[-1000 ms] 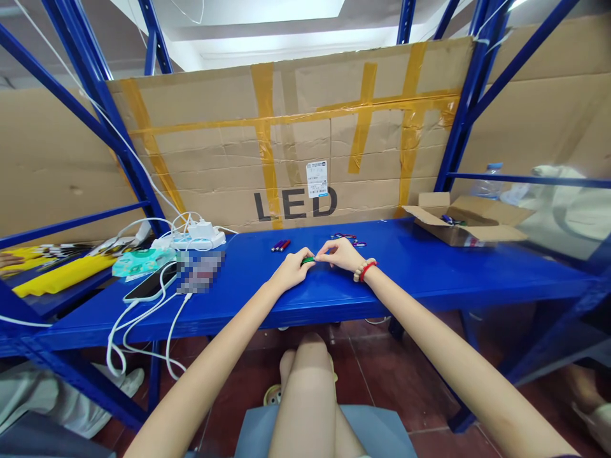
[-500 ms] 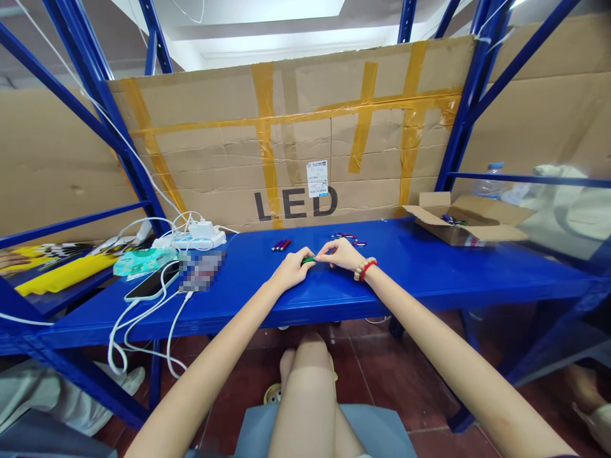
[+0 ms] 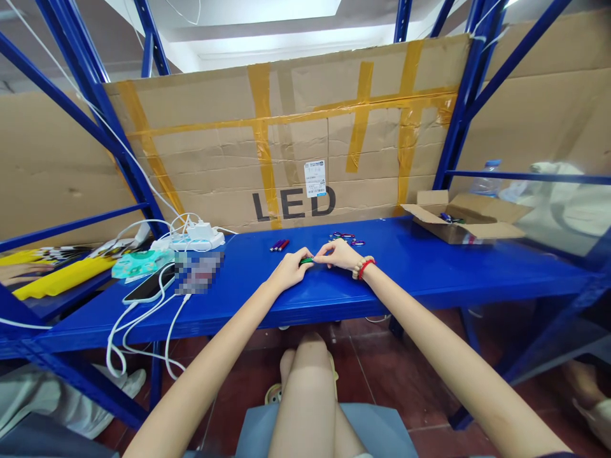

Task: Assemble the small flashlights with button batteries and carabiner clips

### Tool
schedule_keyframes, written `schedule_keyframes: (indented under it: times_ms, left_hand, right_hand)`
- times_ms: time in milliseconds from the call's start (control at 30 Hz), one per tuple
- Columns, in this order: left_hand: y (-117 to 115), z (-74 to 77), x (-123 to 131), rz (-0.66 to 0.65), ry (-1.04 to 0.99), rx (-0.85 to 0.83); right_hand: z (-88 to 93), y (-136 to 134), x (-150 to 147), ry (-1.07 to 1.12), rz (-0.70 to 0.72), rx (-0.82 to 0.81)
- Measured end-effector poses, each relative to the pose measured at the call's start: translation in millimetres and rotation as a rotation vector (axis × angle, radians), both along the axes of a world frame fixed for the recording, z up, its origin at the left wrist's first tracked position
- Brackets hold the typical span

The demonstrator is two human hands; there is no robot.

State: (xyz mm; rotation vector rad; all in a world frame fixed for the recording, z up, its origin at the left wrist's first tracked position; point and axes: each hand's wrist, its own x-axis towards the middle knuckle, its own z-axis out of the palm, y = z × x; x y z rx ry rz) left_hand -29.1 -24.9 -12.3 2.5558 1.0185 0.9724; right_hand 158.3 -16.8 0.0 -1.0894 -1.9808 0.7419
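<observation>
My left hand (image 3: 287, 270) is closed round a small green tube (image 3: 306, 260), whose right part sticks out past the fingertips. From the right, the thumb and fingertips of my right hand (image 3: 342, 256) pinch together at the tube's end; any tiny part between them is too small to make out. Both hands are just above the blue table, near its middle. Behind my left hand lie a few similar small tubes (image 3: 279, 245), purple and red with silvery ends. Several small red and blue metallic pieces (image 3: 357, 242) lie behind my right hand, partly covered by it.
An open cardboard box (image 3: 465, 232) with small coloured pieces stands at the right. A phone (image 3: 150, 284), white cables and a power strip (image 3: 198, 238) occupy the left end. A taped cardboard panel (image 3: 214, 165) closes off the back. Another person's hand (image 3: 19, 272) shows at far left.
The view has shifted very slightly. Both hands keep nearly the same pose on the green tube.
</observation>
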Motion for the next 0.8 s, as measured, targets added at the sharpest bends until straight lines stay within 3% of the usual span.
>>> schedule_keyframes:
  times_ms: [800]
  left_hand:
    - [-0.7, -0.4, 0.4, -0.01, -0.018, -0.024]
  right_hand:
    - [-2.7, 2.1, 0.3, 0.013, 0.005, -0.031]
